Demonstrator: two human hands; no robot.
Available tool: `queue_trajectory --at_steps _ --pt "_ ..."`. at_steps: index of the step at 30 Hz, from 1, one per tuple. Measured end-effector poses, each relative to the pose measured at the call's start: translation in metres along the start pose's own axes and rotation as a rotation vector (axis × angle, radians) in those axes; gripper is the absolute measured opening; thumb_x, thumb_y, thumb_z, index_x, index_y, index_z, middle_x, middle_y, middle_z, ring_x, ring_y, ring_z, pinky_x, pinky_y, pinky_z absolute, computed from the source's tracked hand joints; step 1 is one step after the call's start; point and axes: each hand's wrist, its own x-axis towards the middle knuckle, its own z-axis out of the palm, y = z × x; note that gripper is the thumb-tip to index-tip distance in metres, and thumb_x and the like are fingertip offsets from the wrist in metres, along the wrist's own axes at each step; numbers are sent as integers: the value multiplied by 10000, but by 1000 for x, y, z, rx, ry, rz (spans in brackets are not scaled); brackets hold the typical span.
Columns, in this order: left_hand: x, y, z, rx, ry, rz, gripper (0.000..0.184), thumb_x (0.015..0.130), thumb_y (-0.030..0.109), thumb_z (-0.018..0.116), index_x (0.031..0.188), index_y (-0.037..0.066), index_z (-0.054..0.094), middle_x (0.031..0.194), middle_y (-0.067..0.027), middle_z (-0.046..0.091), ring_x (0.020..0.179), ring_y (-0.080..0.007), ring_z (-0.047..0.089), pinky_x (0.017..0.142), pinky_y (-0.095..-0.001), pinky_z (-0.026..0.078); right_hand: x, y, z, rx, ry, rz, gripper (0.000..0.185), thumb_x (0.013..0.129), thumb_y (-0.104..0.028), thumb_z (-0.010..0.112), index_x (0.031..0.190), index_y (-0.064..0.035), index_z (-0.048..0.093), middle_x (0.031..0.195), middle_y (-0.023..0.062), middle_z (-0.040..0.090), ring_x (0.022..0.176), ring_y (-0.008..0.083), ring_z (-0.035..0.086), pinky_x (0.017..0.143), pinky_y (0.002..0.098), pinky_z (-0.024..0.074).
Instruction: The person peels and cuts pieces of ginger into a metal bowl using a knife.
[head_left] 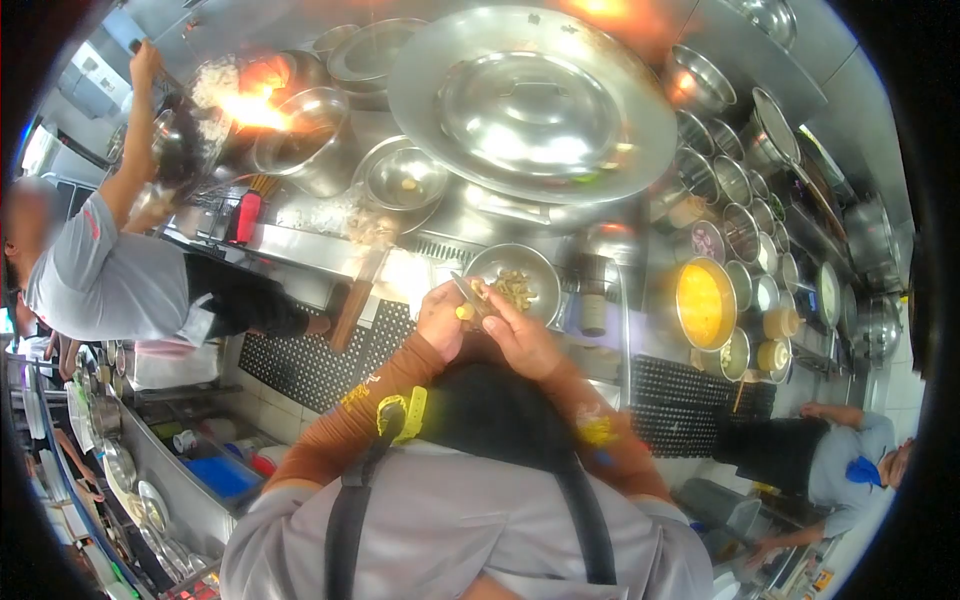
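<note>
Both hands meet in front of my chest, over the near rim of a steel bowl (541, 268) with several small greenish-brown pieces (514, 289) in it. My left hand (440, 322) is closed around a small yellow piece (464, 312), which looks like peeled ginger or a similar root. Between the hands slants a narrow metal knife blade (467, 291), its handle out of sight. My right hand (522, 345) is closed at the blade's lower end, fingers bent toward the left hand.
Ahead stands a very large steel wok with a domed lid (530, 105). Flames (255, 108) rise at the left, where a co-worker (110, 265) stands at a wok. To the right are several steel containers and a bowl of yellow liquid (706, 303). Another person (840, 455) is at far right.
</note>
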Motion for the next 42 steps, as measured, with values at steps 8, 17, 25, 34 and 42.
queue_trajectory --at_steps 8,17,25,34,42 --pt "2 0 1 10 42 -53 215 995 171 519 1096 13 624 783 -3 583 566 -69 441 488 -212 328 -2 -14 -8 -61 -69 149 506 993 -283 491 1447 -73 412 1194 289 608 1128 392 607 955 397 468" --pt "1 -4 -2 44 19 -28 212 1003 183 502 1077 15 608 752 2 568 550 -66 430 483 -212 322 -3 -23 -9 -16 -77 178 480 1000 -292 473 1426 -71 443 1236 290 590 1150 373 606 978 389 461" --pt "4 -11 -12 43 29 -75 202 975 170 531 1078 12 604 747 -16 568 553 -83 449 478 -218 336 -6 -14 -3 -109 -33 159 457 1000 -306 476 1394 -74 475 1162 280 621 1101 405 614 932 413 484" --pt "7 3 -15 76 -116 -142 247 976 162 548 1149 -10 590 856 -39 603 645 -97 510 540 -214 402 -5 0 -6 -67 -34 180 471 993 -311 492 1398 -72 469 1166 292 612 1097 416 611 931 425 482" --pt "8 8 -16 189 -234 -167 223 964 151 534 1117 6 608 880 -38 617 710 -108 556 594 -225 446 -3 -11 -10 -112 -20 190 484 1005 -344 453 1417 -89 453 1041 285 653 950 432 654 822 446 523"
